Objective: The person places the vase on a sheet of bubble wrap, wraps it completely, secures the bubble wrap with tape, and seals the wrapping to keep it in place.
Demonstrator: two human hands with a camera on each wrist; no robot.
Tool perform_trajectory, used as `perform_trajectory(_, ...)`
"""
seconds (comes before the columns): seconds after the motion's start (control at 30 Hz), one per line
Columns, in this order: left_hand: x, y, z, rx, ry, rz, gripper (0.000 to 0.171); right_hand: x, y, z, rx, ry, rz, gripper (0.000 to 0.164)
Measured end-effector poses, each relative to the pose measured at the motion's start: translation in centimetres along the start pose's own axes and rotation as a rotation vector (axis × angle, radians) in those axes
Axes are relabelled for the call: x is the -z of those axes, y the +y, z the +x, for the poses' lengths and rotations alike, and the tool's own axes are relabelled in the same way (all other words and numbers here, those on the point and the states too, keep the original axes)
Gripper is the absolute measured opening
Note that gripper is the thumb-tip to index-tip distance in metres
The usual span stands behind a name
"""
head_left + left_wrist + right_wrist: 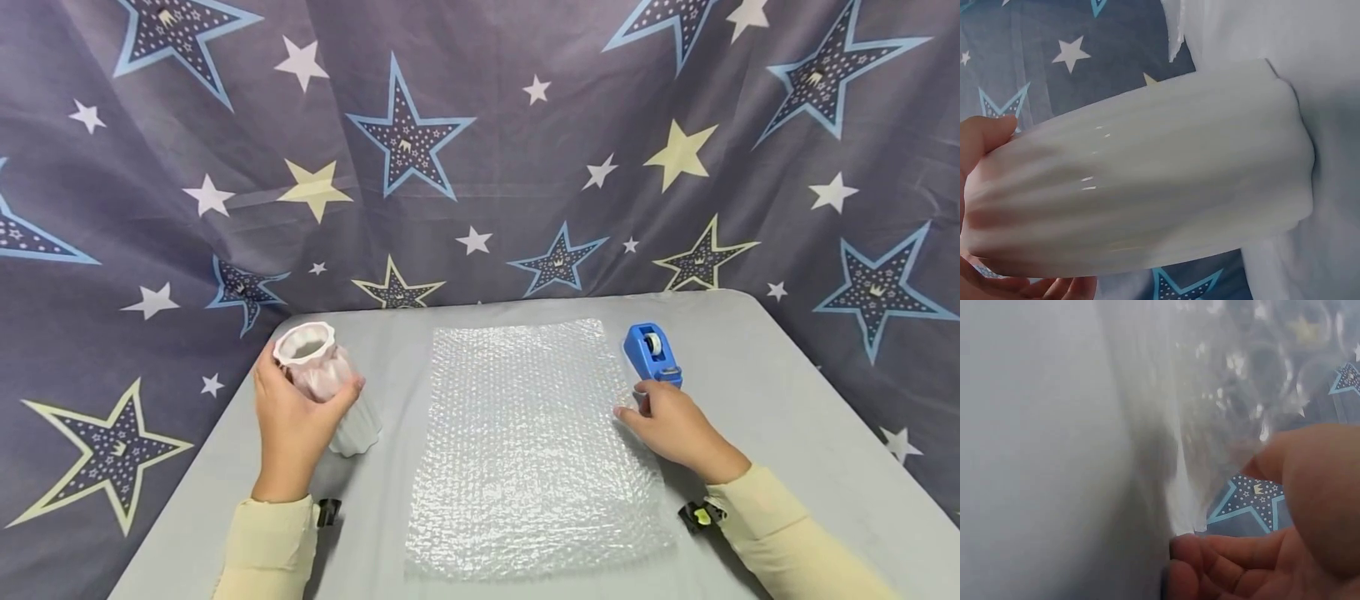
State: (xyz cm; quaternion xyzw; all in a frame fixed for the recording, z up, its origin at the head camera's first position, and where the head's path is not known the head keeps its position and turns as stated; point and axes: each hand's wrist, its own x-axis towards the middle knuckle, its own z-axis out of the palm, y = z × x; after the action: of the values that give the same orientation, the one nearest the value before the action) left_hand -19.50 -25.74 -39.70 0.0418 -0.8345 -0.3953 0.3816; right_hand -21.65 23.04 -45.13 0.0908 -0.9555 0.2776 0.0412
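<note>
A glossy white fluted vase (1141, 175), mouth up, long axis roughly upright, is in the grasp of my left hand (294, 421), left of the clear rectangular bubble-wrap sheet (525, 446). My right hand (681, 423), farther off, is at the sheet's right edge; whether it pinches, or the vase's base touches down, I can't tell.
</note>
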Motion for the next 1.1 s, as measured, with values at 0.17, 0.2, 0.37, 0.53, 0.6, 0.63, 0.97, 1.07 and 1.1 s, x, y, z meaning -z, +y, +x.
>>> perform_trajectory(0.17, -0.1, -0.1, -0.2, 0.046, -0.039, -0.003, 0.101, -0.1, 0.3, 0.1, -0.018, -0.020, 0.020, 0.060)
perform_trajectory(0.2, 0.0, -0.1, -0.3, 0.060, -0.048, 0.001, 0.100, -0.1, 0.3, 0.1, -0.019, -0.021, 0.023, 0.060)
perform_trajectory(0.37, 0.1, -0.2, -0.6, 0.123, -0.082, 0.012, 0.100, -0.2, 0.5, 0.2, -0.015, -0.026, 0.035, 0.060)
perform_trajectory(0.53, 0.3, -0.5, -0.9, 0.186, -0.128, 0.033, 0.102, -0.2, 0.6, 0.1, -0.024, -0.035, 0.049, 0.057)
perform_trajectory(0.6, 0.4, -0.7, -1.1, 0.209, -0.149, 0.042, 0.102, -0.2, 0.7, 0.0, -0.031, -0.034, 0.057, 0.055)
perform_trajectory(0.63, 0.4, -0.7, -1.1, 0.219, -0.158, 0.045, 0.102, -0.2, 0.7, 0.0, -0.033, -0.034, 0.061, 0.053)
perform_trajectory(0.97, 0.2, -1.3, -1.4, 0.224, -0.163, 0.065, 0.099, -0.2, 0.6, -0.1, -0.038, -0.021, 0.064, 0.043)
perform_trajectory(1.07, 0.2, -1.4, -1.4, 0.216, -0.146, 0.074, 0.098, -0.2, 0.5, -0.1, -0.038, -0.024, 0.065, 0.043)
perform_trajectory(1.1, 0.2, -1.4, -1.3, 0.212, -0.141, 0.077, 0.098, -0.2, 0.5, -0.1, -0.038, -0.026, 0.063, 0.043)
